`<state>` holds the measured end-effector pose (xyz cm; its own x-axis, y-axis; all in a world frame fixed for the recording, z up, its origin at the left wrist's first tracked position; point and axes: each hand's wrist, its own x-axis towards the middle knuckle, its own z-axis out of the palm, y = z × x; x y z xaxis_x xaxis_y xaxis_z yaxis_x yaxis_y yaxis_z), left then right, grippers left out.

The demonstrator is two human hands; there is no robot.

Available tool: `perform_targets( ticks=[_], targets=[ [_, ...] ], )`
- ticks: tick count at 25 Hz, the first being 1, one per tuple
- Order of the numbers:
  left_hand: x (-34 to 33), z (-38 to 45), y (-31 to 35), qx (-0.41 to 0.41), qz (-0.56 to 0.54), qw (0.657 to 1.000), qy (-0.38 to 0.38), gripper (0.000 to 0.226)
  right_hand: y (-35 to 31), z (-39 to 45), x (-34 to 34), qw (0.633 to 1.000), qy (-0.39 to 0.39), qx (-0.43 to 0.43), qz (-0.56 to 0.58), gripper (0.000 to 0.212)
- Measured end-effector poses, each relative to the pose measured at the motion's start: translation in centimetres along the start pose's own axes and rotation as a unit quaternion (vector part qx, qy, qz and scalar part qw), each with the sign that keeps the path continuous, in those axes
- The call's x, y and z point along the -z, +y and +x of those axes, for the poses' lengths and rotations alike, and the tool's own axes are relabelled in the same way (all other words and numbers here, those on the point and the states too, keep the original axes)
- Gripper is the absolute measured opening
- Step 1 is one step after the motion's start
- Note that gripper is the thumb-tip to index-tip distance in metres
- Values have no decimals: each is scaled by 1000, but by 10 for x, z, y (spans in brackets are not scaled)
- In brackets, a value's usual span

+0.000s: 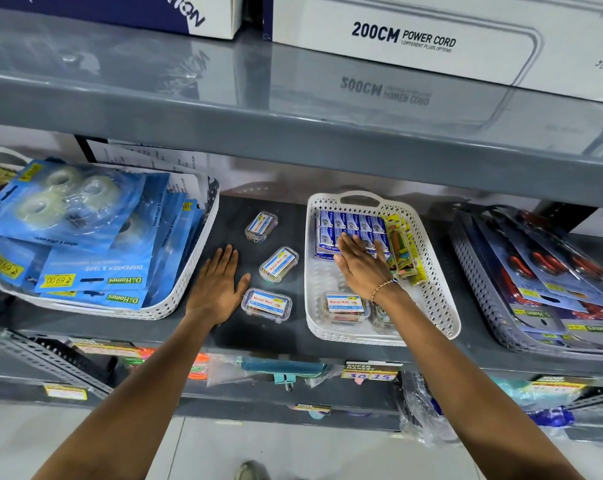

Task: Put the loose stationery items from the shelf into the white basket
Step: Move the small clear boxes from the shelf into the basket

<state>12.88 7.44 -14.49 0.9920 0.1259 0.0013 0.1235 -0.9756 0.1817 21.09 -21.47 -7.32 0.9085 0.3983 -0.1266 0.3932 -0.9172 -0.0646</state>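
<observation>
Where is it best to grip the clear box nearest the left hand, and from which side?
Grip the clear box across its two long sides, coming from above. It lies flat, label up, on the shelf, with free space around it and the left hand beside it.

Before you is a dark grey metal shelf [231, 216]. On it you see three small clear plastic boxes [278, 265] lying loose, between a white perforated plastic basket [442, 299] and a white tray of blue tape packets [186, 271]; your left hand [217, 289] lies flat on it.
</observation>
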Motion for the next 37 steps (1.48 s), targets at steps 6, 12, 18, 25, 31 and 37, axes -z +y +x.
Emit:
perform_targets(
  ticks=[6,12,18,25,31,37],
  targets=[
    [2,0,1,0,-4,1000,1,68,-17,6,2,999,-2,34,21,55],
    [1,-1,0,-3,-11,1000,5,68,-21,6,1,999,-7,50,9,55],
    [1,-1,0,-4,-16,1000,7,68,-21,6,2,999,-8,51,16,55],
    [1,0,1,-1,-10,1000,2,68,-14,8,1,993,0,46,109,55],
    [0,0,0,-2,-1,1000,3,68,47,4,12,982,49,-99,152,54],
    [-1,1,-1,-5,3,1000,4,68,46,-3,-2,996,5,-31,87,51]
  ],
)
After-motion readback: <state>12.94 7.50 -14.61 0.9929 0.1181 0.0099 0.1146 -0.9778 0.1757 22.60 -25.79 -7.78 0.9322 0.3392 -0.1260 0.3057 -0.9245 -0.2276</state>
